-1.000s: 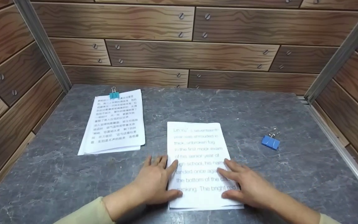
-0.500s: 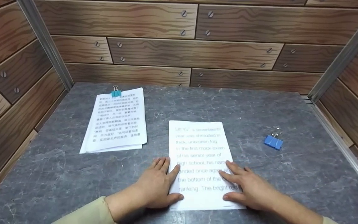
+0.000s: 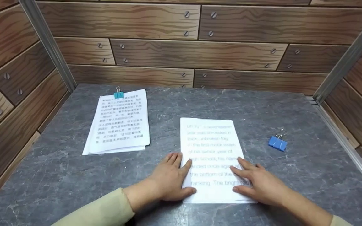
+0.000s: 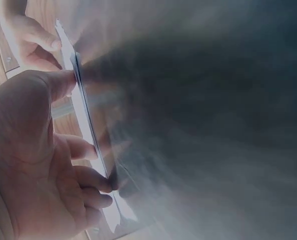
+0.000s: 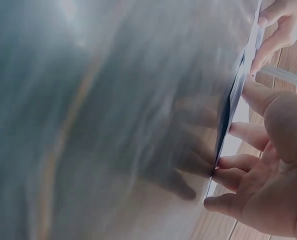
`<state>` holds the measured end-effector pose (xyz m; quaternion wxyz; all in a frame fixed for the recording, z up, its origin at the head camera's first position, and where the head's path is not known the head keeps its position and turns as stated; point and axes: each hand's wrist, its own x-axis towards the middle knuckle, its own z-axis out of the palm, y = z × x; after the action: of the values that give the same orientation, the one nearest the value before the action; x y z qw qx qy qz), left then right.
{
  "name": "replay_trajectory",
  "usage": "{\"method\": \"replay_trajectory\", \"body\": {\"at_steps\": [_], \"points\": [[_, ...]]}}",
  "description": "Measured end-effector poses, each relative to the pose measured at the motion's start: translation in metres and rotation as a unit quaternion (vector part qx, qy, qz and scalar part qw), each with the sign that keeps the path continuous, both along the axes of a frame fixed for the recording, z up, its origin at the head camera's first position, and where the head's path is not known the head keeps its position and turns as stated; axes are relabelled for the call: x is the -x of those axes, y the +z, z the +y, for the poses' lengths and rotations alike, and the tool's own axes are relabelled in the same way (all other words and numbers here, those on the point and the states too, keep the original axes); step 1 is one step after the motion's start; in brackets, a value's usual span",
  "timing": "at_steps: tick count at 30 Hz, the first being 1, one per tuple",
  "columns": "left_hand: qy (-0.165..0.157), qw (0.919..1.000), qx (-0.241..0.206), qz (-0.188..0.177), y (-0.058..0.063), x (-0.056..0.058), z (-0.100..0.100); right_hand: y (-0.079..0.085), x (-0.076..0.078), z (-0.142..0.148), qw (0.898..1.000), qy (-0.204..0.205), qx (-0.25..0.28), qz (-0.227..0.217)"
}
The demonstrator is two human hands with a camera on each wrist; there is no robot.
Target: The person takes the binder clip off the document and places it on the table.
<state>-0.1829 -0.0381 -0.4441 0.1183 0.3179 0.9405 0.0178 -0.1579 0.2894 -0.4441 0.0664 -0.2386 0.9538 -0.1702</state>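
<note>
Head: English-text paper stack (image 3: 214,147) lies flat at 5 o'clock on grey tabletop (image 3: 49,175). L hand (image 3: 169,179) at its 8, R hand (image 3: 260,183) at its 4, both loose, thumbs + index fingers resting on top sheet. Blue binder clip (image 3: 277,143) approx 2:30; Chinese-text stack (image 3: 119,122) w/ teal binder clip (image 3: 118,94) at 10.

L wrist: thumb + fingertips touch stack edge; R hand at 11.

R wrist: ditto, L hand at 1.

Head view looks down; close wrist views share the paper stack (image 3: 212,160).
</note>
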Motion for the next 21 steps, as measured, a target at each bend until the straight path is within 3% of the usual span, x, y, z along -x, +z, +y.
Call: {"method": "replay_trajectory", "body": {"at_steps": [11,21], "points": [[-0.006,0.9997,0.02,0.012,0.0,0.036,0.048,0.001,0.019,0.032,0.997,-0.056,-0.049,0.016],[-0.01,0.9998,0.016,0.004,0.001,0.065,0.078,0.001,0.034,0.056,0.995,-0.087,-0.043,0.02]]}}
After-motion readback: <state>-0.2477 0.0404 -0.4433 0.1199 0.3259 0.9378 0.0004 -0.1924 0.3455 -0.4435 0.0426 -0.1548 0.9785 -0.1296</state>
